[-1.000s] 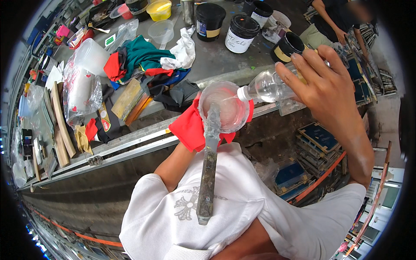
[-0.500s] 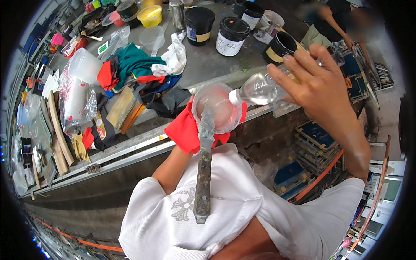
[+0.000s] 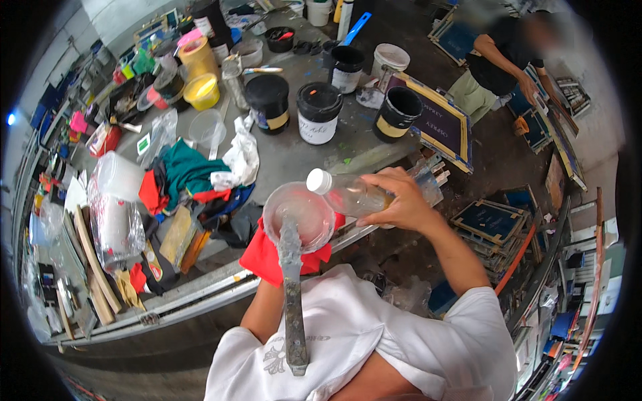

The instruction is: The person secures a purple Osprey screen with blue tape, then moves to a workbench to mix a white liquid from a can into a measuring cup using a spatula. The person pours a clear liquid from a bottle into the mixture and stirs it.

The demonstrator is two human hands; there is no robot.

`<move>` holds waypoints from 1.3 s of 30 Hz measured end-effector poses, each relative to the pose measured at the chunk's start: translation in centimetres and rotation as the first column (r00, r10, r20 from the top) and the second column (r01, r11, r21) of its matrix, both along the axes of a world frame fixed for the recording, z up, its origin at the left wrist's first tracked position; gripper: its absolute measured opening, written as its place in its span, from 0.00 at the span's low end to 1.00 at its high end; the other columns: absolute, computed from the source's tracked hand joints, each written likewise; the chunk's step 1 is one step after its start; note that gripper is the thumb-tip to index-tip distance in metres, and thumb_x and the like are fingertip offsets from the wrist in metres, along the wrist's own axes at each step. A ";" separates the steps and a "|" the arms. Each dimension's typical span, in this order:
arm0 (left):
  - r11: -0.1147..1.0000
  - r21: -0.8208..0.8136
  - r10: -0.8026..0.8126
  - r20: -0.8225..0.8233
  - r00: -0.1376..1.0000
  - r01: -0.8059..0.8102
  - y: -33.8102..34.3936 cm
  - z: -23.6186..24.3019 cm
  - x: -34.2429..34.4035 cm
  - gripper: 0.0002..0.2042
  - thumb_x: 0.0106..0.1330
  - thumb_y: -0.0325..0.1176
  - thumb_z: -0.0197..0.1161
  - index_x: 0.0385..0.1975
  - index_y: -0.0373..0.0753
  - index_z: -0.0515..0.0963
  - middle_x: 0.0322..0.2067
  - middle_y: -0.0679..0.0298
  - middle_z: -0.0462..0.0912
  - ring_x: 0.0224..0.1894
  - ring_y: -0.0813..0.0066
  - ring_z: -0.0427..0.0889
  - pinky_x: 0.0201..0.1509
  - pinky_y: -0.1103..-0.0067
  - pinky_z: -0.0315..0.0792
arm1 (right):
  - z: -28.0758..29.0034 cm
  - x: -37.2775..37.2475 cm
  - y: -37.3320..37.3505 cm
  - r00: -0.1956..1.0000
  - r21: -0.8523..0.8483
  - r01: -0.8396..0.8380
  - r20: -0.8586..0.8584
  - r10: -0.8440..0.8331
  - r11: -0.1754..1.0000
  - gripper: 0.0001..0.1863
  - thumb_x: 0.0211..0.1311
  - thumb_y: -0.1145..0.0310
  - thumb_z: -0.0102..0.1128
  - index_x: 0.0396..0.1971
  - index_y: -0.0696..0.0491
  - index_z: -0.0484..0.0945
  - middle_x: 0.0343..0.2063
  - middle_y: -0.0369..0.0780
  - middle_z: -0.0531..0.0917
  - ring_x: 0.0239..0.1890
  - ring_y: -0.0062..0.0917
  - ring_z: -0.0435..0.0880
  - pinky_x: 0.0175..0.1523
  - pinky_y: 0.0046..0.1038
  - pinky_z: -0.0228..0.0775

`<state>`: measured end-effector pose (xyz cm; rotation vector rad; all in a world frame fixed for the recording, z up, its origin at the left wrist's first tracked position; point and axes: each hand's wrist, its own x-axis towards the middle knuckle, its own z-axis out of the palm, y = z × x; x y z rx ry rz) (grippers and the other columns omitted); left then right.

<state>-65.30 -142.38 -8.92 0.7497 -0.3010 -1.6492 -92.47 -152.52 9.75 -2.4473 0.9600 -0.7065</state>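
A round translucent tub (image 3: 315,217) with pale pinkish, watery contents rests on a red cloth (image 3: 257,257) near the table's edge. My left forearm (image 3: 262,313) runs up under the cloth; the hand supports the tub from below, its fingers hidden. An ink spatula (image 3: 294,321) leans in the tub, its blade caked with pale grey paste and its dark handle toward me. My right hand (image 3: 401,200) is closed round a clear plastic bottle (image 3: 354,195). The bottle's white cap (image 3: 319,181) is above the tub's right rim; no stream shows from it.
Black ink tubs (image 3: 319,110) and an open dark tub (image 3: 398,113) stand beyond on the table. Crumpled rags (image 3: 187,167), plastic cups (image 3: 115,207) and wooden strips (image 3: 93,260) lie left. Framed screens (image 3: 491,227) are stacked low right. Another person (image 3: 505,63) works far right.
My right hand has lowered and tipped the bottle back; a thin stream from its cap into the tub is no longer visible. The view has shifted, showing more of the table's far side.
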 end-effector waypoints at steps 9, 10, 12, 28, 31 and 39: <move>0.991 0.113 0.066 0.095 0.993 -0.076 -0.4 0.4 0.2 0.29 0.71 0.49 0.55 0.67 0.39 0.64 0.63 0.56 0.71 0.63 0.61 0.73 0.67 0.64 0.70 | -13.6 1.5 -12.1 0.747 0.405 0.315 0.453 -0.487 0.859 0.41 0.49 0.51 0.77 0.58 0.57 0.70 0.47 0.48 0.82 0.53 0.38 0.81 0.58 0.36 0.71; 0.988 0.124 0.078 0.104 0.991 -0.091 -0.4 0.6 0.3 0.29 0.71 0.49 0.55 0.66 0.39 0.64 0.63 0.56 0.71 0.63 0.61 0.73 0.67 0.64 0.70 | -14.8 1.9 -13.3 0.727 0.350 0.375 0.463 -0.507 0.858 0.41 0.49 0.51 0.77 0.58 0.57 0.69 0.48 0.48 0.82 0.54 0.40 0.80 0.59 0.37 0.71; 0.986 0.146 0.064 0.116 0.991 -0.081 -0.7 0.5 0.2 0.29 0.71 0.49 0.56 0.66 0.39 0.64 0.63 0.56 0.71 0.63 0.61 0.73 0.67 0.64 0.70 | -16.9 1.7 -15.2 0.658 0.355 0.489 0.449 -0.604 0.797 0.43 0.49 0.50 0.76 0.60 0.58 0.68 0.49 0.49 0.82 0.54 0.42 0.80 0.59 0.38 0.70; 0.988 0.134 0.059 0.140 0.988 -0.078 2.4 -0.1 2.4 0.31 0.67 0.47 0.62 0.66 0.39 0.64 0.63 0.57 0.71 0.62 0.63 0.73 0.66 0.66 0.71 | -15.5 -0.4 -9.9 0.648 0.386 0.485 0.443 -0.619 0.785 0.43 0.51 0.63 0.79 0.64 0.65 0.67 0.56 0.60 0.78 0.59 0.39 0.81 0.59 0.32 0.75; 0.989 0.094 0.097 0.166 0.981 -0.113 3.7 0.2 3.9 0.31 0.66 0.46 0.63 0.66 0.39 0.64 0.63 0.57 0.71 0.62 0.63 0.74 0.66 0.66 0.71 | -7.2 1.9 -2.7 0.747 0.468 0.369 0.365 -0.556 0.803 0.30 0.54 0.63 0.76 0.56 0.57 0.77 0.52 0.52 0.82 0.51 0.39 0.84 0.54 0.33 0.76; 0.992 -0.108 0.100 0.311 0.945 -0.069 4.3 2.2 4.4 0.32 0.65 0.45 0.66 0.66 0.39 0.65 0.63 0.58 0.72 0.62 0.63 0.74 0.66 0.67 0.71 | 1.2 12.2 15.0 0.806 -0.533 -0.290 0.311 0.503 0.795 0.17 0.57 0.58 0.70 0.46 0.44 0.81 0.52 0.38 0.83 0.55 0.31 0.79 0.58 0.39 0.72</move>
